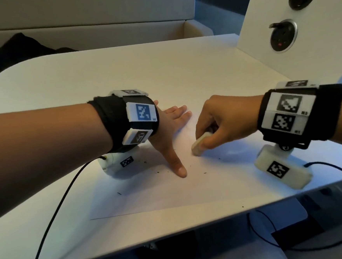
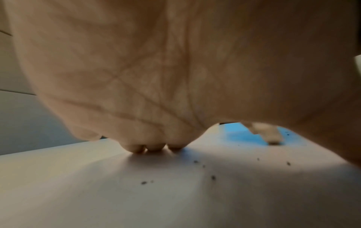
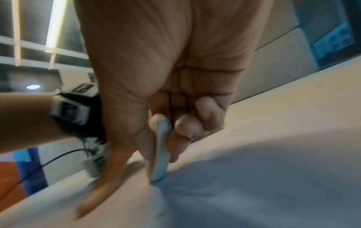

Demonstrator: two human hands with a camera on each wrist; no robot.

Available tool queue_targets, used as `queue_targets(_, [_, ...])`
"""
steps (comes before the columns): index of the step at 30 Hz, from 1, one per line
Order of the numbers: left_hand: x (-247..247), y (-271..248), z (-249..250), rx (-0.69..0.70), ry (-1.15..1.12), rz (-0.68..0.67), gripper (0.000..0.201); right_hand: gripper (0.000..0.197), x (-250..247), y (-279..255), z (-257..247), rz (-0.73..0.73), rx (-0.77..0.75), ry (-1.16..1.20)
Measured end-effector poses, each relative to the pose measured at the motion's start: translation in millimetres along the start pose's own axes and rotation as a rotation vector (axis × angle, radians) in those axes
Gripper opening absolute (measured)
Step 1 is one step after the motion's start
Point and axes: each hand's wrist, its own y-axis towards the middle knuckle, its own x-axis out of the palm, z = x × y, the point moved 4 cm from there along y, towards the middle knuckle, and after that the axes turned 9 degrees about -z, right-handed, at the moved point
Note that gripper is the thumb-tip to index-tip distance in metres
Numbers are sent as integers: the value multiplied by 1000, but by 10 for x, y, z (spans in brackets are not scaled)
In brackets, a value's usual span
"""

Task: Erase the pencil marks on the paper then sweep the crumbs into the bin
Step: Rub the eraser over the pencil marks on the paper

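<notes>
A white sheet of paper (image 1: 170, 194) lies on the white table (image 1: 101, 73). My left hand (image 1: 172, 129) lies flat on the sheet with fingers spread and the thumb pointing toward me; its fingertips (image 2: 154, 148) press the paper. My right hand (image 1: 216, 124) pinches a white eraser (image 1: 199, 143) between thumb and fingers, its lower end touching the paper just right of the left hand. The eraser (image 3: 161, 148) shows edge-on in the right wrist view. Dark eraser crumbs (image 1: 159, 171) are scattered on the sheet near the left thumb; more crumbs (image 2: 144, 182) lie under the left palm. Faint pencil marks (image 3: 242, 128) remain beyond the fingers.
A white panel (image 1: 310, 44) with two round sockets stands at the table's right rear. A beige bench (image 1: 90, 31) with a dark bag (image 1: 19, 51) lies behind the table. Black cables (image 1: 56, 208) run from both wrist cameras over the near edge. No bin is in view.
</notes>
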Motion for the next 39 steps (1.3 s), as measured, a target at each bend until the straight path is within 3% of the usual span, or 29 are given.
queue_targets(5, [-11,2,14,4,13,5,148,30,-163,57,180,192,50,-76])
queue_targets(10, [-2,14,-8,10,2,8,150,26,-22,-67,2,1,-49,-56])
queue_targets(14, [-4,28,-1,12,13,13,148,51,-138,-25,98,175,-48,-229])
queue_targets(16, [-5,34,-8,12,7,14,149,47,-78,-55,47,196,-129,-311])
queue_targets(20, [4,41,-14,15,-3,6,150,27,46,-186,-88,34,-133,-260])
queue_targets(28, [-39,-81,-124,55,-53,70,146,26,-345,-85,-77,320,-24,-186])
queue_targets(32, [-6,-135,-174,15,-28,78,143,19,-275,47,-158,281,-30,-225])
queue_targets(36, [71,-72,-108,31,-11,70,145,26,-151,188,-178,245,13,-302])
queue_targets(39, [96,0,-110,38,-17,74,145,29,-24,182,-298,190,-51,-273])
